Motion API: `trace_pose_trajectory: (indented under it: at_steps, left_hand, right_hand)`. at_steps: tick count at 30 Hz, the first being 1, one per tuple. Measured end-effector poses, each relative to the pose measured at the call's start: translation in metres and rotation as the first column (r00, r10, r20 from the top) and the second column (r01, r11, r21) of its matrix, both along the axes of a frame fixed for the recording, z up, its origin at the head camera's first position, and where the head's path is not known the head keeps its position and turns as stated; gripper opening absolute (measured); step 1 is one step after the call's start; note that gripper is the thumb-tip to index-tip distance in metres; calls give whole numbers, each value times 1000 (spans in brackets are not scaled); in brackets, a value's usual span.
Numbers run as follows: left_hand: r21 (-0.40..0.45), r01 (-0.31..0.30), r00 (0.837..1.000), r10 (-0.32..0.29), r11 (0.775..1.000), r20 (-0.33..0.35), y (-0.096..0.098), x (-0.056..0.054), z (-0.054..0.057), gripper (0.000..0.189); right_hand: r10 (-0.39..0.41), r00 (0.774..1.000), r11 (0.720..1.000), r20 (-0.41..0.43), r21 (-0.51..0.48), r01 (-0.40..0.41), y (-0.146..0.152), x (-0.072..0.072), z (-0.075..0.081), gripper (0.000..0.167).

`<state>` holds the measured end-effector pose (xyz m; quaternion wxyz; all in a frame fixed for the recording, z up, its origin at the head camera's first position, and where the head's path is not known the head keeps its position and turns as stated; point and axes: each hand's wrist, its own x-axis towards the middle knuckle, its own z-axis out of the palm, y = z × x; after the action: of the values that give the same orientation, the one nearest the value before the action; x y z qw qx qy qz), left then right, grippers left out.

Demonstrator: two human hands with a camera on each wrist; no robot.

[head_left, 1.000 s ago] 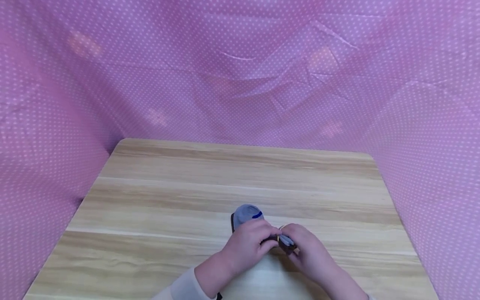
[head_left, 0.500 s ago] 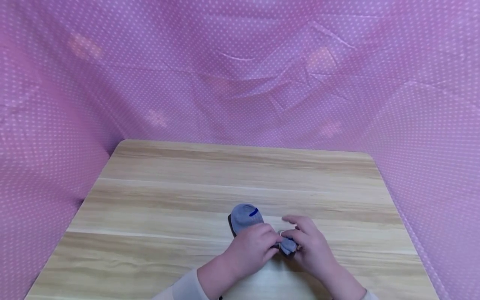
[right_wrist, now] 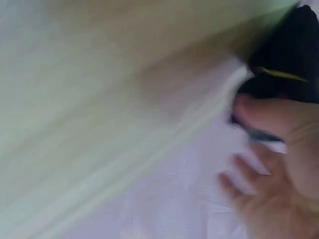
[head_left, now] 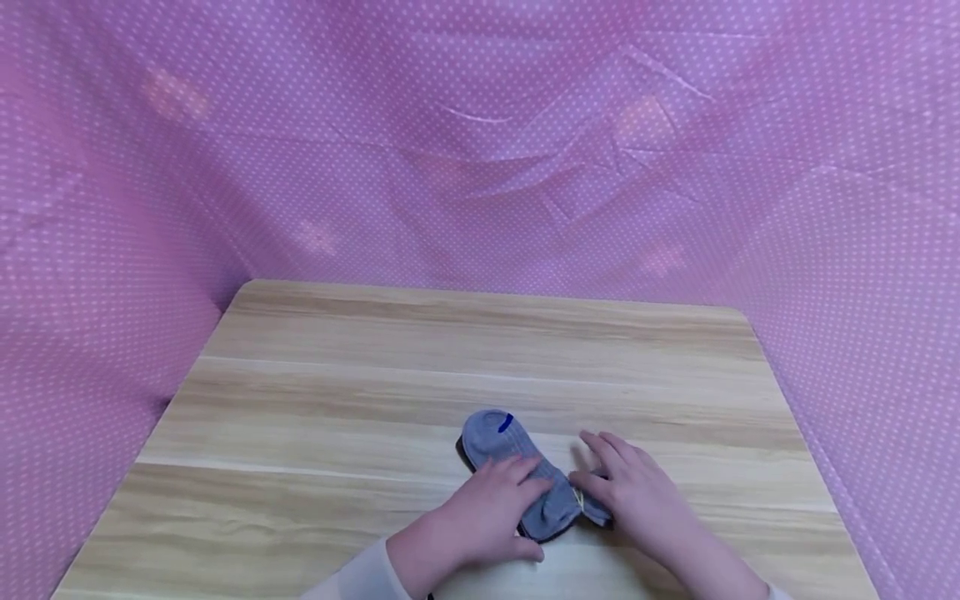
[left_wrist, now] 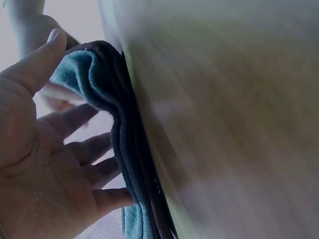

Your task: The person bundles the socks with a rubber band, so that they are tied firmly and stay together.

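Observation:
A stack of grey and dark socks [head_left: 517, 450] lies on the table, the grey one on top with a dark blue mark near its toe. Near the cuff end a thin yellow rubber band [head_left: 577, 498] goes round the bundle. My left hand [head_left: 491, 512] rests on the middle of the grey sock with spread, nearly straight fingers; in the left wrist view their tips touch the layered socks [left_wrist: 134, 144]. At the cuff end, my right hand [head_left: 633, 492] touches the bundle, its fingers extended and apart. In the blurred right wrist view, its thumb lies against the dark sock [right_wrist: 289, 50].
The bundle lies on a light wood-grain table [head_left: 360, 375], towards its front edge. Pink cloth with white dots [head_left: 480, 167] hangs behind the table and along both sides.
Both hands have loosened from the bundle's cuff end. My left hand has spread its fingers over the sock, the socks now lie flatter, and the yellow band shows round them.

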<state>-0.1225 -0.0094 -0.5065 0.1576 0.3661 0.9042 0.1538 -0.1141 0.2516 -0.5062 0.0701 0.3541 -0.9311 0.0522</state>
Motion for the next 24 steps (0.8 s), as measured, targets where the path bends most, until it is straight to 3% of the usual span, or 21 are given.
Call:
trace_pose_trajectory:
  at_steps: [2,5,9,11,16,21,24]
  left_hand:
    - [-38,20,998,-18,999,53,0,1,-1,83]
    - [-67,31,993,-23,997,120,1,3,-2,82]
    - [-116,41,987,-22,992,158,4,7,-1,85]
    - [-142,43,986,-19,989,164,5,9,-1,88]
    - [-213,55,989,-23,976,147,10,13,-3,95]
    - [-293,33,997,-10,955,79,14,16,-6,110]
    - [-335,2,1000,6,942,24,16,19,-7,116]
  right_hand:
    - [-90,995,993,44,76,87,4,5,4,47]
    - [-213,974,977,76,30,211,5,10,9,41]
    - [-237,966,962,106,-116,248,-4,16,8,48]
    - [-229,964,962,135,-119,246,-11,20,4,56]
    - [-262,942,961,210,-37,275,-20,26,-6,58]
    - [-275,945,961,175,14,277,-16,22,-14,58]
    - [-292,943,955,162,-14,298,-11,16,-18,61]
